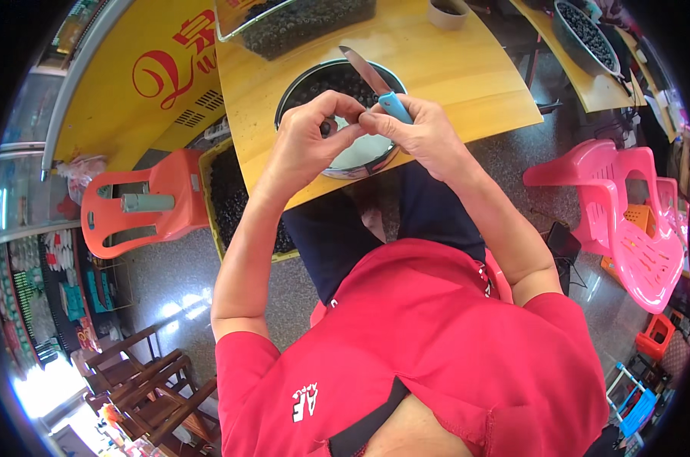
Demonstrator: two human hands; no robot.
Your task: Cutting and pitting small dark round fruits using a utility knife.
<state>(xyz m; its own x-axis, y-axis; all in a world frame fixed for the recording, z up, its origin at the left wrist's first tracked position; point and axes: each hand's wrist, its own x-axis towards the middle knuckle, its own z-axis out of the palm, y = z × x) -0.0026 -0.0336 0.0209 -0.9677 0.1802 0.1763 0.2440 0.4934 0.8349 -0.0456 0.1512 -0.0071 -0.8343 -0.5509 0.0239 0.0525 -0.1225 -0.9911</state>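
Observation:
My left hand (308, 133) is curled over a round metal basin (371, 166), with a small dark round piece (328, 127) in its bent fingers. Its thumb and forefinger meet my right thumb above the basin; what they pinch there is mostly hidden. My right hand (429, 137) grips a knife by its blue handle (395, 107), and the blade (364, 70) points up and to the far left. Dark round pieces (341, 76) fill the far part of the basin, and a whitish surface shows at its near side. I cannot tell their exact kind.
A clear tub (307, 27) of dark pieces and a small round cup (448, 14) stand farther back on the yellow table (474, 84). A yellow crate (211, 183) sits beside my left leg. An orange chair (173, 183) is left, a pink chair (589, 183) right.

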